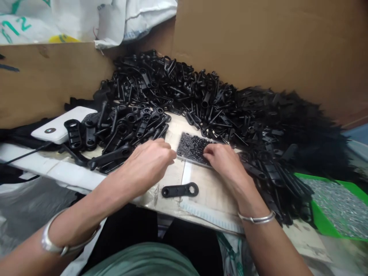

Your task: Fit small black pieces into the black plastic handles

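My left hand (152,159) is curled closed above the table, left of a shallow clear tray (184,158). Whatever its fingers hold, if anything, is hidden. The tray is filled with small dark and shiny parts (191,147). At the tray's right end, my right hand (222,155) has its thumb and fingertips pinched together over the parts; anything between them is too small to make out. A single black plastic lever-like piece (179,190), with a ring at its right end, lies flat on the table in front of both hands.
Black plastic pieces (172,84) are heaped along the back, with more at left (120,130) and right (273,172). A green tray (324,218) of small metal parts stands at far right. On the left lies a white device (64,124). Cardboard walls (258,42) stand behind.
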Motion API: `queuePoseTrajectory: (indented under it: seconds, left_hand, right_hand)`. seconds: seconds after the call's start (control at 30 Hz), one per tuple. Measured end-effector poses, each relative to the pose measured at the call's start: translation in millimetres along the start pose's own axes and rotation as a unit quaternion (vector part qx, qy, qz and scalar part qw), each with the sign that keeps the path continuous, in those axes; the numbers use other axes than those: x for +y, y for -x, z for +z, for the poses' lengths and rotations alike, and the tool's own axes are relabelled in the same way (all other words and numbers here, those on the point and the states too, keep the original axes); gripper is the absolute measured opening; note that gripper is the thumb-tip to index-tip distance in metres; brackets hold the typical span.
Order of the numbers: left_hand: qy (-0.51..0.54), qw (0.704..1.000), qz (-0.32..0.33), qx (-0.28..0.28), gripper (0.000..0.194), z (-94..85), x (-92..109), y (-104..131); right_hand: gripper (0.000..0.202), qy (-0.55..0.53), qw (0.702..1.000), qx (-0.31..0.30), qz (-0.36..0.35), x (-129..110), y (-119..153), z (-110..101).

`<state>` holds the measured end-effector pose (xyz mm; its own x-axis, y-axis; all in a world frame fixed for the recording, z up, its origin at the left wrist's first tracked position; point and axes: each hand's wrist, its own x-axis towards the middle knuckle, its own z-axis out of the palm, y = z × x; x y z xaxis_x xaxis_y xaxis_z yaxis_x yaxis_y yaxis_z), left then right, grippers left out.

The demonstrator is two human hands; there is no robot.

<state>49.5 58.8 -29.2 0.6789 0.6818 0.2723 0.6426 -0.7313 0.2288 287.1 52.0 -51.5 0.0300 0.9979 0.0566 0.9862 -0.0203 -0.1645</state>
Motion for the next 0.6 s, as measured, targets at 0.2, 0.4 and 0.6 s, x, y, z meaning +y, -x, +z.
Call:
queuePoseTrajectory:
  seconds: [0.2, 0.4, 0.6]
  left_hand:
    - [-0.063, 0.994, 0.039, -0.076, 0.023, 13.0, 2.1, -49.8]
    - [-0.035, 0.991, 0.091, -0.091, 0.025, 31.7, 22.1, -74.8]
    - [0.021, 0.988, 0.103, -0.117, 0.021, 44.9, 18.4, -86.1]
  right_hand:
    - [0.013, -0.058, 0.998, 0.027, -0.019, 4.5, 5.2, -1.3]
    - [0.018, -0.118, 0.99, 0.063, -0.035, 7.9, 16.0, -6.6]
    - [0.016, -0.201, 0.976, 0.081, -0.023, 8.2, 32.1, -8.9]
